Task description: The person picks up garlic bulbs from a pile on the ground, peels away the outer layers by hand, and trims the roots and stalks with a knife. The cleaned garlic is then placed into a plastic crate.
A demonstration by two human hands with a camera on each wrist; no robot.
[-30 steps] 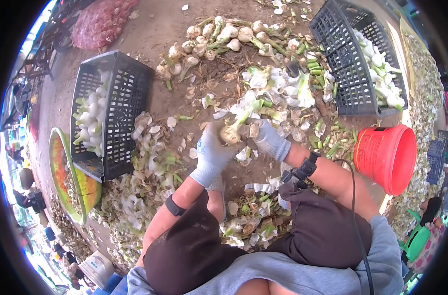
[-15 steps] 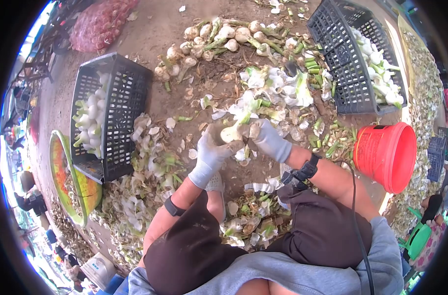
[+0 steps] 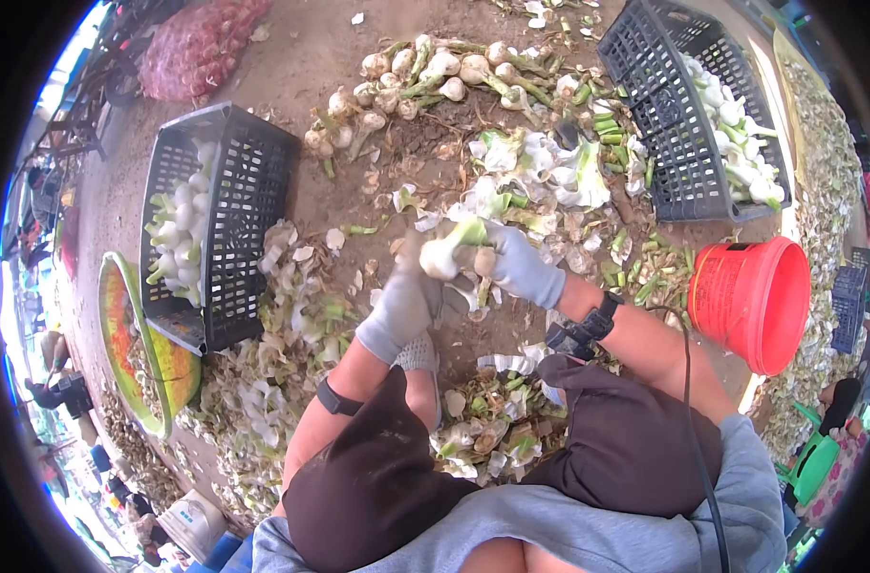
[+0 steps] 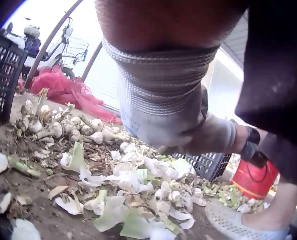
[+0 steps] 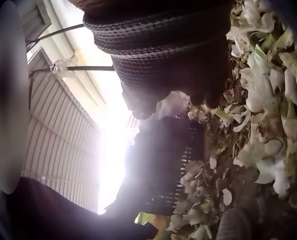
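Both gloved hands meet over the ground before the knees. Between them is a garlic bulb (image 3: pixel 440 259), smooth and white, its green-white stem (image 3: pixel 469 232) tilted up to the right. My right hand (image 3: pixel 526 267) grips it near the stem, thumb tip beside the bulb. My left hand (image 3: pixel 403 304), blurred, has its fingers curled at the bulb's lower left side. In the left wrist view the left glove (image 4: pixel 161 112) hides the bulb. The right wrist view shows a pale bit of garlic (image 5: pixel 173 103) at the shaded right glove (image 5: pixel 168 70).
Untrimmed garlic bulbs (image 3: pixel 441 65) lie piled ahead, with peelings (image 3: pixel 540 172) nearer. Black crates (image 3: pixel 248 205) with white garlic stand left and right. A red bucket (image 3: pixel 741 306) is at the right, a green-rimmed basket (image 3: pixel 182 382) at the left. A pink net sack (image 3: pixel 201 48) lies far left.
The bulb has gone from brownish and rooty to smooth white, and its stem now tilts further right. My left hand has shifted down and left; my right hand has barely moved.
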